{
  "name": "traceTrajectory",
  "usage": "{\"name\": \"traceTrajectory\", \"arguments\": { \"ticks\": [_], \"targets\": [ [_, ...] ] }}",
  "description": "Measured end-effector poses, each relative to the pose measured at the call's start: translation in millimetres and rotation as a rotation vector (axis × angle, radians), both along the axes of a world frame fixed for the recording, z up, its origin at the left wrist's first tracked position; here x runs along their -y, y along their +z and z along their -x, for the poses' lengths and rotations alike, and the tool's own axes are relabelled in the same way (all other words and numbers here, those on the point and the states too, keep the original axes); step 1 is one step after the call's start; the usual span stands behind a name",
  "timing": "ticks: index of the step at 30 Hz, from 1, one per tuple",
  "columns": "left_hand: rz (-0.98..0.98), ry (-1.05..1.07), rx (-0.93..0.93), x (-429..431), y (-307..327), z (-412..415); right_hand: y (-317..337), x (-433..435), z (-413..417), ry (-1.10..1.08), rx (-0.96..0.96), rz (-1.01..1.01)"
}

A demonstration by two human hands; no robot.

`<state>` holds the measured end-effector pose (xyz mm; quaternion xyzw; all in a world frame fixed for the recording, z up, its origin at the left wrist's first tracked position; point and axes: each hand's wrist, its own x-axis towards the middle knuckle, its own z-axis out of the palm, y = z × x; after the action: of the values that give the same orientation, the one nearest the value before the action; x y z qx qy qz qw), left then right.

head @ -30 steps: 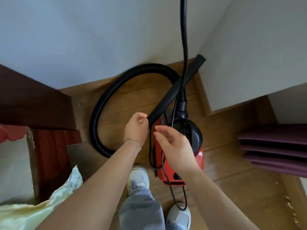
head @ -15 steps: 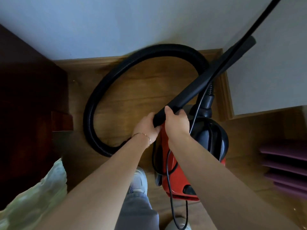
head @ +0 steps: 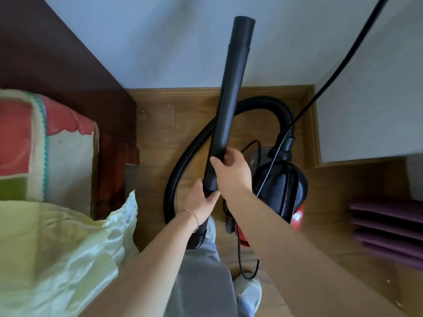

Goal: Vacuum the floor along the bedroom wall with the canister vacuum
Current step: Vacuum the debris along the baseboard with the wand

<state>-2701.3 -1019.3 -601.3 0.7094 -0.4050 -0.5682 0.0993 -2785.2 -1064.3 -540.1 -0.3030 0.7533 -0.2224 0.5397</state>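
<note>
Wand [head: 231, 106] now swung upright, nozzle wallward.

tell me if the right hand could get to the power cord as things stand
Probably yes. The power cord runs just right of the right hand with nothing between them, but that hand is wrapped around the vacuum wand and would have to let go, leaving the left hand holding it.

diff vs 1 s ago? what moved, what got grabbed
Both hands closed on the wand: right hand on the tube, left hand at its hose end. The wand swung up off the floor; its open end now points at the wall. Canister and power cord stayed put.
</note>
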Motion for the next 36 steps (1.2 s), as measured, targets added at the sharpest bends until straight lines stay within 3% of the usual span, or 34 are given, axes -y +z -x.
{"name": "traceTrajectory", "arguments": {
  "ticks": [4, 8, 18, 23, 26, 32, 36],
  "targets": [
    [-0.010, -0.051, -0.053, -28.6, 30.0, -15.7, 33.5, -35.1, 0.1, 0.086, -0.003, 0.030],
    [-0.023, -0.176, -0.019, -60.2, 55.3, -27.5, 63.7, -79.7, 9.0, 0.005, 0.085, 0.022],
    [0.290, -0.543, 0.103, -74.6, 122.3, 3.4, 102.5, -150.1, 42.3, -0.472, 0.348, 0.080],
    [0.364, -0.792, 0.156, -75.0, 131.8, 27.5, 112.8, -163.2, 50.7, -0.987, 0.533, 0.079],
    [0.458, -0.968, 0.198, -74.7, 134.9, 42.5, 116.8, -166.4, 63.8, -1.182, 0.559, 0.115],
    [0.498, -1.206, 0.175, -85.1, 125.0, 63.8, 103.2, -187.1, 85.3, -1.329, 0.524, 0.106],
    [0.427, -1.286, 0.114, -98.0, 113.0, 79.7, 91.4, -211.8, 94.8, -1.394, 0.462, 0.108]
  ]
}}
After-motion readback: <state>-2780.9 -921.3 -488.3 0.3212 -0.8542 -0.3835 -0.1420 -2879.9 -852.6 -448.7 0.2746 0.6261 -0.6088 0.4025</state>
